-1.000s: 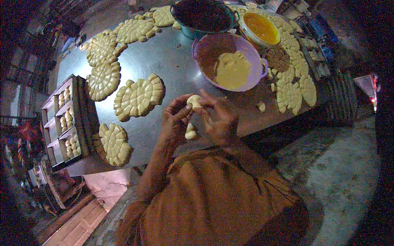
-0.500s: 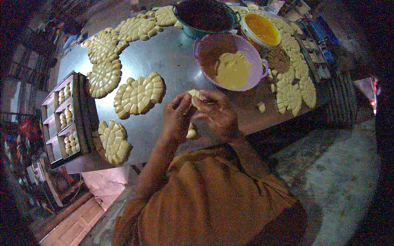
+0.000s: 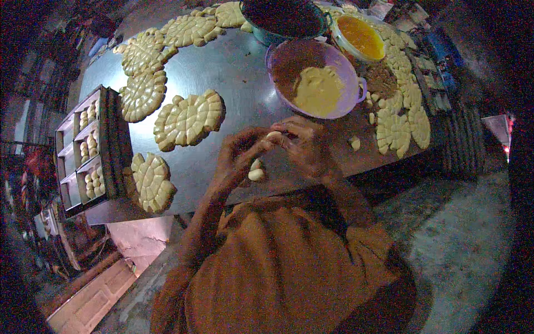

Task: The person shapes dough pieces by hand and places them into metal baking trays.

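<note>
Between my two hands, above the near part of the metal table (image 3: 250, 106), is a small piece of pale dough (image 3: 273, 137). My left hand (image 3: 245, 146) has its fingers closed on the dough from the left. From the right, the fingertips of my right hand (image 3: 307, 143) pinch the same piece. Just below the hands, small dough pieces (image 3: 256, 174) lie on the table. Past my right hand stands a purple basin (image 3: 357, 80) with a yellowish paste (image 3: 318, 92) in it. A scored, segmented dough round (image 3: 189, 119) lies to the left.
A multi-compartment tray (image 3: 68, 161) with small dough balls stands at the left edge. More dough rounds (image 3: 143, 94) line the far left, and others (image 3: 394, 131) the right. Behind the purple basin are a dark green tub (image 3: 272, 38) and a white bucket (image 3: 361, 53) of orange stuff.
My hands have come closer together around the dough, the right one shifting slightly rightward. The dough between them looks smaller and more closed up. The view has shifted a little.
</note>
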Available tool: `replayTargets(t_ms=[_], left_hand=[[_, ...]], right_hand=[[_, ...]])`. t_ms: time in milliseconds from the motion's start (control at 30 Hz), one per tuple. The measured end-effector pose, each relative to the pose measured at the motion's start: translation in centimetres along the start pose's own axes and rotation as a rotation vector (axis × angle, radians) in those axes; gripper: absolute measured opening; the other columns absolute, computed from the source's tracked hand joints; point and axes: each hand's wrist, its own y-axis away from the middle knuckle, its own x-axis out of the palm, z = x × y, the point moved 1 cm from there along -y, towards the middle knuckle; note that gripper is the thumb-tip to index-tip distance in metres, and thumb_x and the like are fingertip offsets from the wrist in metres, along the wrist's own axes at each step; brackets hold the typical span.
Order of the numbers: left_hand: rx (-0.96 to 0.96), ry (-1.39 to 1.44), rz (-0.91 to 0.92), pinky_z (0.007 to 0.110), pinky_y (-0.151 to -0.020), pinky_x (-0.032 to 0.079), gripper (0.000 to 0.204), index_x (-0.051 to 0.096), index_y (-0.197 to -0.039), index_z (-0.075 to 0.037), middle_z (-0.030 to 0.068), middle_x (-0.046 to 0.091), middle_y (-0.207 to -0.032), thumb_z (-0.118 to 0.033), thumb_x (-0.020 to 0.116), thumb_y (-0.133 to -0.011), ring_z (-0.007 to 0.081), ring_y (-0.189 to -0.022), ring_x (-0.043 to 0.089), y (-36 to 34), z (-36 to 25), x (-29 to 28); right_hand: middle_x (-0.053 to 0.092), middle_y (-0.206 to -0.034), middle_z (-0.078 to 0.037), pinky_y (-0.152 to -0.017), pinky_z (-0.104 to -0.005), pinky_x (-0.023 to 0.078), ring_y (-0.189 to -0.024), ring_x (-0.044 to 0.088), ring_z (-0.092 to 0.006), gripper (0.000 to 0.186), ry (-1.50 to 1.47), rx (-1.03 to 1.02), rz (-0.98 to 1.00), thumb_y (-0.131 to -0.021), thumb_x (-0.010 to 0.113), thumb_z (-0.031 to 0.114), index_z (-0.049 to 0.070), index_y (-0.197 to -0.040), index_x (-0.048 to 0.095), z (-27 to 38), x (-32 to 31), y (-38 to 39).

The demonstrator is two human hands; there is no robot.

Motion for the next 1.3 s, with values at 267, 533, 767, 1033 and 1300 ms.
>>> replayTargets(t_ms=[267, 533, 767, 1033, 1300], left_hand=[[-0.07, -0.054, -0.064, 0.035, -0.09, 0.054, 0.022, 0.071, -0.107, 0.001, 0.0105, 0.074, -0.099, -0.016, 0.069, -0.094, 0.0197, -0.093, 0.068, -0.5, 0.3, 0.1], [-0.018, 0.388, 0.017, 0.038, -0.099, 0.051, 0.066, 0.039, -0.141, -0.005, 0.0108, 0.069, -0.11, 0.008, 0.067, -0.082, 0.0219, -0.106, 0.066, -0.7, 2.3, -0.8], [0.234, 0.602, -0.101, 0.044, -0.111, 0.043, 0.085, 0.033, -0.15, -0.008, 0.0138, 0.064, -0.124, 0.007, 0.071, -0.075, 0.0275, -0.125, 0.057, 0.0, 7.1, -3.2], [0.03, 0.389, -0.302, 0.042, -0.107, 0.046, 0.048, 0.053, -0.134, -0.004, 0.0141, 0.059, -0.133, -0.005, 0.067, -0.088, 0.0269, -0.123, 0.058, 2.1, 9.7, -9.5], [-0.019, -0.082, -0.162, 0.036, -0.104, 0.045, 0.031, 0.063, -0.122, 0.0, 0.0117, 0.066, -0.121, -0.011, 0.064, -0.093, 0.022, -0.115, 0.061, 2.4, 11.7, -7.3]], right_hand=[[0.075, -0.092, -0.006, -0.082, -0.0314, 0.056, -0.09, 0.069, -0.0158, 0.016, -0.482, 0.31, 0.421, -0.091, 0.075, 0.02, 0.005, -0.09, 0.078, -2.9, -0.7, -2.2], [0.074, -0.099, -0.009, -0.084, -0.0296, 0.056, -0.091, 0.069, -0.0143, 0.024, -0.621, 0.426, 0.347, -0.088, 0.078, 0.016, 0.0, -0.105, 0.072, -4.2, 3.1, -1.7], [0.073, -0.11, -0.01, -0.091, -0.0355, 0.055, -0.101, 0.069, -0.0209, 0.024, -0.335, 0.151, 0.249, -0.086, 0.071, 0.008, 0.003, -0.109, 0.072, -5.7, 8.1, 0.6], [0.068, -0.115, -0.012, -0.098, -0.0427, 0.049, -0.105, 0.065, -0.0301, 0.028, 0.143, -0.232, 0.274, -0.084, 0.066, 0.012, 0.006, -0.111, 0.07, -8.8, 15.3, 4.8], [0.064, -0.122, -0.014, -0.098, -0.0431, 0.05, -0.114, 0.06, -0.0327, 0.031, -0.058, -0.056, 0.424, -0.088, 0.061, 0.01, 0.005, -0.119, 0.066, -4.3, 11.3, 4.4]])
